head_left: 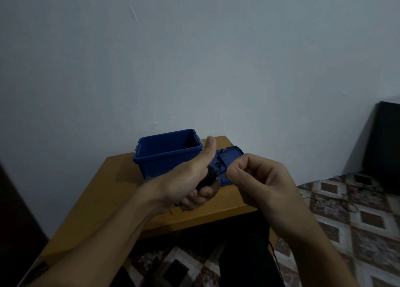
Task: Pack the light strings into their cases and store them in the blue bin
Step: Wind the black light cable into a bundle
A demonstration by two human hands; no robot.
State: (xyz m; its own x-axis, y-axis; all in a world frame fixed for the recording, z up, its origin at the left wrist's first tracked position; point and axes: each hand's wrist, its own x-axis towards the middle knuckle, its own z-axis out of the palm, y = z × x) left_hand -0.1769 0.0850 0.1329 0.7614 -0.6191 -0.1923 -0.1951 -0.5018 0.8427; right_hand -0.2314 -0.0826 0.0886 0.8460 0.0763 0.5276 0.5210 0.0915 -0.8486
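My left hand (192, 178) grips a dark coiled bundle of light string (208, 177), its thumb pointing up. Just right of it, my right hand (257, 178) pinches a thin strand of the same string between thumb and fingers. Both hands hover over the wooden table (104, 200). Behind them an open blue bin (166, 152) stands at the table's far edge, nothing visible inside it. A flat blue case (230, 156) lies to the bin's right, partly hidden by my hands, with a bit of dark wire on it.
A pale wall rises straight behind the table. More dark wire (337, 200) trails over the patterned tiled floor at right, near a black object (385, 148) against the wall. A dark shape edges the frame at the far left.
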